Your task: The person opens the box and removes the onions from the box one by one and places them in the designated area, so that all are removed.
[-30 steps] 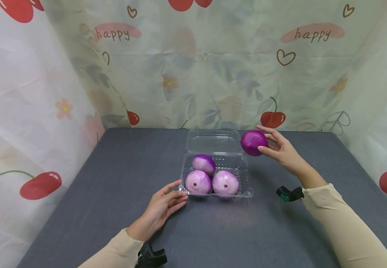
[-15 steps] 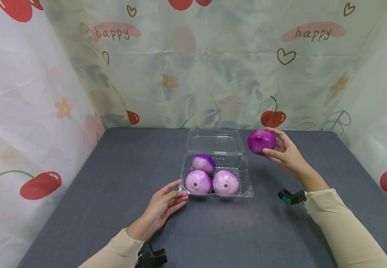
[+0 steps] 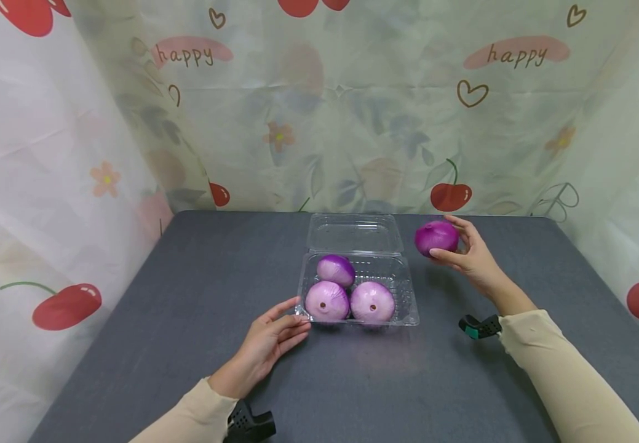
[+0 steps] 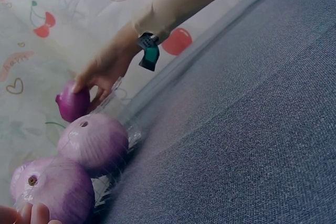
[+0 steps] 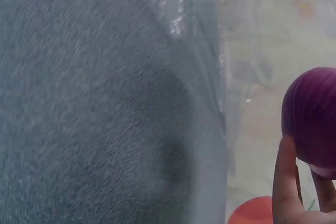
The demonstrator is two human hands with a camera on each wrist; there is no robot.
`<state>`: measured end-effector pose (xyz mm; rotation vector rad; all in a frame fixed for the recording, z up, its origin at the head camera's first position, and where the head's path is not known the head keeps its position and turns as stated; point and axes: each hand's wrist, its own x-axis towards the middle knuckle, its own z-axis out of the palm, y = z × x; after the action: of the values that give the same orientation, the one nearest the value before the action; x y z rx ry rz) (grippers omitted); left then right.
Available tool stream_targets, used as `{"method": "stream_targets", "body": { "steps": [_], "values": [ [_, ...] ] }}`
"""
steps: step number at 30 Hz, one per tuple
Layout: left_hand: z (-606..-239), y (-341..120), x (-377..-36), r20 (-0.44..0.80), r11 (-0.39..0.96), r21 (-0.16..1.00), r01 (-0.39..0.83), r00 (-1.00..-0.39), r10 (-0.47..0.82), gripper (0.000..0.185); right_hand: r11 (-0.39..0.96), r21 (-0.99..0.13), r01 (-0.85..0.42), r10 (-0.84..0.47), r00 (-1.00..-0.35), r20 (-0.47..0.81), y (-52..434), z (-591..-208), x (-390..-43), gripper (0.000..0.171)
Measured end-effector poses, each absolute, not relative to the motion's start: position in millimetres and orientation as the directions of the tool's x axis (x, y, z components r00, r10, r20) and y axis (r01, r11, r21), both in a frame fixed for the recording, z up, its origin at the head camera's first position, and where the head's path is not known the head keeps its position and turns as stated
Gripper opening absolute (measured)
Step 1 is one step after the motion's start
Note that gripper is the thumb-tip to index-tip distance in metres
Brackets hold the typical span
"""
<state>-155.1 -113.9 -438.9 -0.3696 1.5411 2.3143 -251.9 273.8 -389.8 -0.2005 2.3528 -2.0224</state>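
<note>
A purple onion [image 3: 436, 238] is held in my right hand [image 3: 471, 255], raised above the table's back right, thumb on its near side and fingers behind. The right wrist view shows the same onion [image 5: 315, 121] at the right edge, a finger against it. An opened clear plastic clamshell box [image 3: 402, 280] stands mid-table, its lid [image 3: 355, 234] laid back. Inside are a smaller onion [image 3: 336, 271] at the back left and two paler onions [image 3: 327, 301] along the front. My left hand [image 3: 266, 338] touches the box's front left corner with extended fingers.
The box stands on a dark grey cloth-covered table [image 3: 214, 264]. A printed curtain [image 3: 341, 123] hangs directly behind the table and along both sides. Black camera mounts [image 3: 250, 424] are strapped at both wrists.
My right hand has carried the onion to the right, away from the box, then slightly down, and the onion has turned in the fingers. The left hand and the box stay put.
</note>
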Motion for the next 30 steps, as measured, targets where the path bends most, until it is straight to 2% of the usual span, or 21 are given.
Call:
{"method": "stream_targets", "body": {
  "steps": [4,7,14,20,30],
  "values": [
    [-439,-115,-155,-0.386,-0.359,0.838,-0.41,-0.912,0.141,0.05,0.319,-0.947,-0.035,-0.093,-0.996,0.005,277,-396,-258,0.079],
    [-439,-115,-155,-0.383,-0.359,0.839,-0.408,-0.913,0.142,0.05,0.398,-0.917,-0.006,-0.087,-0.996,-0.032,278,-400,-263,0.083],
    [-438,-115,-155,-0.385,-0.36,0.838,-0.41,-0.912,0.142,0.05,0.421,-0.906,0.044,-0.073,-0.994,-0.082,277,-406,-273,0.09],
    [-440,-115,-155,-0.375,-0.359,0.841,-0.404,-0.915,0.152,0.05,0.473,-0.88,0.031,-0.112,-0.989,-0.095,276,-412,-281,0.089],
    [-439,-115,-155,-0.375,-0.361,0.838,-0.408,-0.913,0.162,0.05,0.549,-0.833,0.07,-0.077,-0.988,-0.134,281,-423,-287,0.091]
  ]
}}
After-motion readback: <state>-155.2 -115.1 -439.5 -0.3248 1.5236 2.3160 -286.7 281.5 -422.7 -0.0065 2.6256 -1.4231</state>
